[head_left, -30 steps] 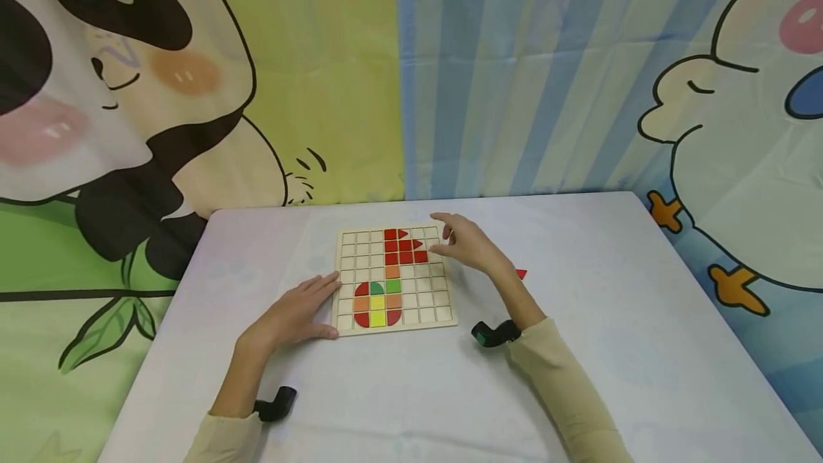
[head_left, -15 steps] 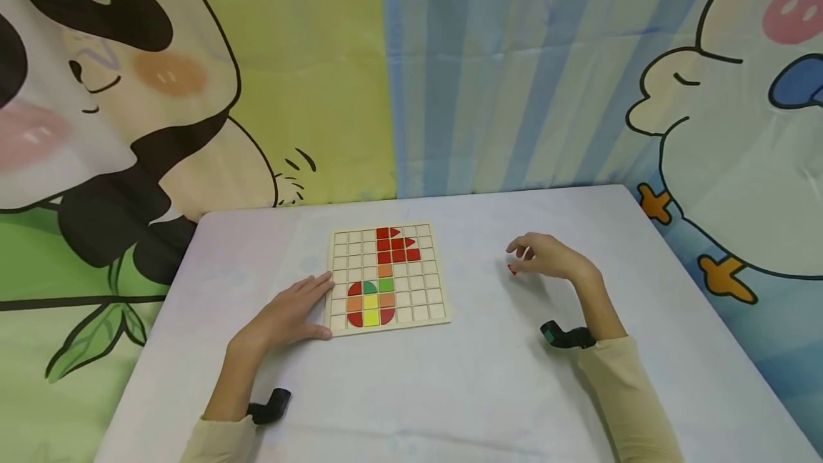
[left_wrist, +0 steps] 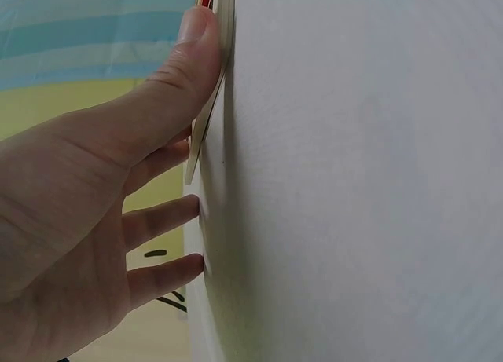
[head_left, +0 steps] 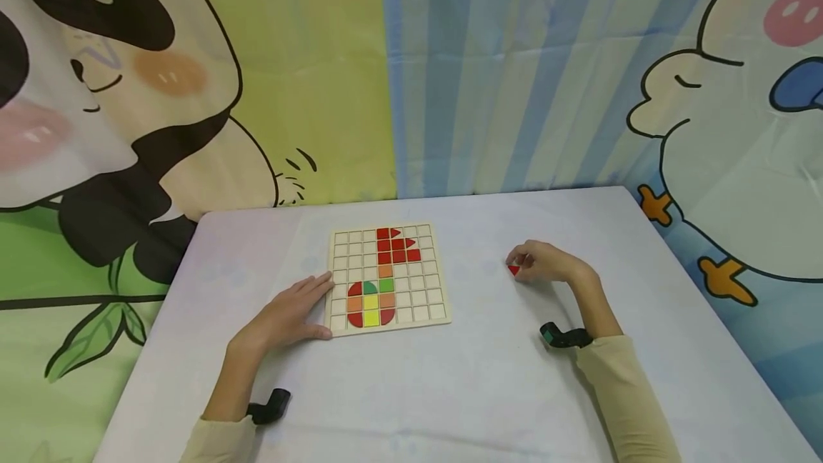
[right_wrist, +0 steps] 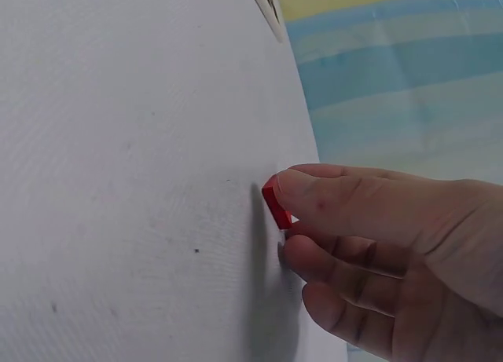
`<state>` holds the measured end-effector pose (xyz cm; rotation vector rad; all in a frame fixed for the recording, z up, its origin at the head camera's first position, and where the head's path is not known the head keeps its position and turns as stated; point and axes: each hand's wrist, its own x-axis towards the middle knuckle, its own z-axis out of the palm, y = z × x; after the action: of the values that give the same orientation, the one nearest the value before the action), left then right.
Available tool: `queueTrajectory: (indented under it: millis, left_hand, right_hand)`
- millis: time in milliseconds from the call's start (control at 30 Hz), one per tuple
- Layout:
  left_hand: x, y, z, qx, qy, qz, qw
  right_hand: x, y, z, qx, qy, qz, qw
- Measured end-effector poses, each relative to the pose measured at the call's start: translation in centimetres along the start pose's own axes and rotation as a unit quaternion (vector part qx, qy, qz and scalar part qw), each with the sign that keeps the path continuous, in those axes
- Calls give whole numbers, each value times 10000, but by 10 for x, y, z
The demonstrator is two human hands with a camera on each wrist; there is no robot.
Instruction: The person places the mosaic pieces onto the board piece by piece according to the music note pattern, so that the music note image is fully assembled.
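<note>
A wooden grid board (head_left: 419,296) lies on the table with colored tiles set in some squares: red ones at the top, an orange and a green one below. A rounded red, orange, green and yellow patch fills its lower left. My left hand (head_left: 283,316) rests against the board's left edge, fingers extended, thumb at the near corner. In the left wrist view the thumb (left_wrist: 177,87) touches the board's side. Right of the board, my right hand (head_left: 546,263) pinches a small red triangular tile (right_wrist: 276,207) between thumb and fingers, low over the tabletop.
The white-covered table (head_left: 450,391) reaches back to a hanging cloth (head_left: 501,70) printed with cartoon animals and stripes. A black wrist camera (head_left: 273,406) sits on the left wrist, another black camera (head_left: 564,336) on the right.
My right hand has moved right, from the board's upper right to the loose red triangular tile, and its fingers have closed on it. My left hand stays at the board's edge.
</note>
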<state>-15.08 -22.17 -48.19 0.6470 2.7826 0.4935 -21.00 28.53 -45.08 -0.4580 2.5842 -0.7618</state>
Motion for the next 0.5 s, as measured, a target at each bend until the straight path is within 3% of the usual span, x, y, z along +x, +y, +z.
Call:
queueTrajectory:
  millis: [500]
  left_hand:
    - [-1,2,-2,-39,-33,-60,10000]
  right_hand:
    - [7,9,6,-79,204,-280,9994]
